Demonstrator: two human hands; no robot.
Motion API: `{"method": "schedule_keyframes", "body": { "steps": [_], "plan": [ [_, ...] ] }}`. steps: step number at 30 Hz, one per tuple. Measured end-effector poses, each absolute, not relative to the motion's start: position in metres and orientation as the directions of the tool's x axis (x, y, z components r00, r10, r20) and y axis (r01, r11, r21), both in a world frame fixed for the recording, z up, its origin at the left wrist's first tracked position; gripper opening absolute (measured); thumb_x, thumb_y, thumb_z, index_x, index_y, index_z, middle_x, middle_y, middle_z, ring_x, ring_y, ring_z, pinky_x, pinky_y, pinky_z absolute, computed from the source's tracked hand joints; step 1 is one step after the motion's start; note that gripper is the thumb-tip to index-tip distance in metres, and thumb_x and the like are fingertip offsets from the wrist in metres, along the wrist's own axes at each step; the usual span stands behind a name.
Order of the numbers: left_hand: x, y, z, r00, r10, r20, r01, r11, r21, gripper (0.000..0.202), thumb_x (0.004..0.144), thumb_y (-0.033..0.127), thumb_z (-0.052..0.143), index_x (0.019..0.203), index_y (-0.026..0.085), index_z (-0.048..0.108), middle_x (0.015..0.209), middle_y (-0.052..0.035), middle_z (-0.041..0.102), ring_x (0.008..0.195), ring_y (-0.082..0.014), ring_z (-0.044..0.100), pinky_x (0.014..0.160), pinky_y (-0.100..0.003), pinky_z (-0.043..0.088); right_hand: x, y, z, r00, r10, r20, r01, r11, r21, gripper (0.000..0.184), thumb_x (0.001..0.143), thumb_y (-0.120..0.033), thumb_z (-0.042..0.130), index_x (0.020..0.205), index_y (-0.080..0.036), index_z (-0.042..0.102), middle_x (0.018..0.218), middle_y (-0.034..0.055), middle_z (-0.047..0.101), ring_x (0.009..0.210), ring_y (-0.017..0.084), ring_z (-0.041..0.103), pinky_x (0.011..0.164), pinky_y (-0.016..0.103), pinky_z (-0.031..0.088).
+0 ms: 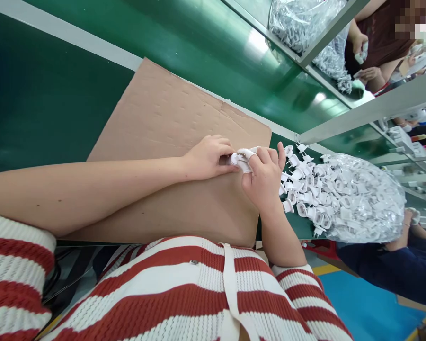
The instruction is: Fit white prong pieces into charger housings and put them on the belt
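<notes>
My left hand (208, 156) and my right hand (264, 177) meet over a sheet of brown cardboard (170, 118). Both pinch a small white plastic part (240, 160) between their fingertips. My right index finger wears a white finger cot. Right of my right hand lies a heap of the same white plastic parts (305, 184), spilling from a clear plastic bag (362, 199). My forearms are bare and my sleeves are red and white striped.
The cardboard lies on a green conveyor belt (206, 52) with a grey metal frame (369, 111). Another bag of white parts (301, 21) sits beyond the rail. A person in dark red (379, 38) works at the far side. Someone in dark blue (394, 270) sits at right.
</notes>
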State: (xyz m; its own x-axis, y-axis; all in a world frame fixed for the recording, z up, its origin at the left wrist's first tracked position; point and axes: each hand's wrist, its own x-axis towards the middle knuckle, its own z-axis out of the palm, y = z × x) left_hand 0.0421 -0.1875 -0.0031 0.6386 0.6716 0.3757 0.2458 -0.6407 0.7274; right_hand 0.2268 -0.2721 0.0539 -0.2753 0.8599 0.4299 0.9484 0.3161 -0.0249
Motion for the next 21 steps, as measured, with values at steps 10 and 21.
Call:
{"method": "schedule_keyframes", "body": {
  "steps": [10, 21],
  "plan": [
    [0.043, -0.190, -0.002, 0.623, 0.678, 0.390, 0.236, -0.639, 0.732, 0.035, 0.094, 0.051, 0.072, 0.091, 0.017, 0.079, 0.093, -0.0092, 0.074, 0.087, -0.0250, 0.064, 0.083, -0.038, 0.046, 0.227, -0.266, 0.056, -0.271, 0.870, 0.412, 0.948, 0.315, -0.040, 0.017, 0.083, -0.008, 0.057, 0.082, -0.026, 0.060, 0.084, -0.0005, 0.054, 0.084, 0.019, 0.056, 0.130, 0.051, 0.025],
    [0.045, -0.194, -0.002, 0.608, 0.721, 0.334, 0.294, -0.594, 0.748, 0.037, 0.093, 0.052, 0.067, 0.094, 0.017, 0.077, 0.095, -0.0097, 0.074, 0.089, -0.0260, 0.064, 0.086, -0.039, 0.045, 0.223, -0.265, 0.039, -0.161, 0.883, 0.442, 0.947, 0.264, -0.184, 0.016, 0.075, -0.011, 0.057, 0.084, -0.025, 0.060, 0.086, 0.0018, 0.054, 0.087, 0.021, 0.059, 0.110, 0.042, 0.040]
  ]
}}
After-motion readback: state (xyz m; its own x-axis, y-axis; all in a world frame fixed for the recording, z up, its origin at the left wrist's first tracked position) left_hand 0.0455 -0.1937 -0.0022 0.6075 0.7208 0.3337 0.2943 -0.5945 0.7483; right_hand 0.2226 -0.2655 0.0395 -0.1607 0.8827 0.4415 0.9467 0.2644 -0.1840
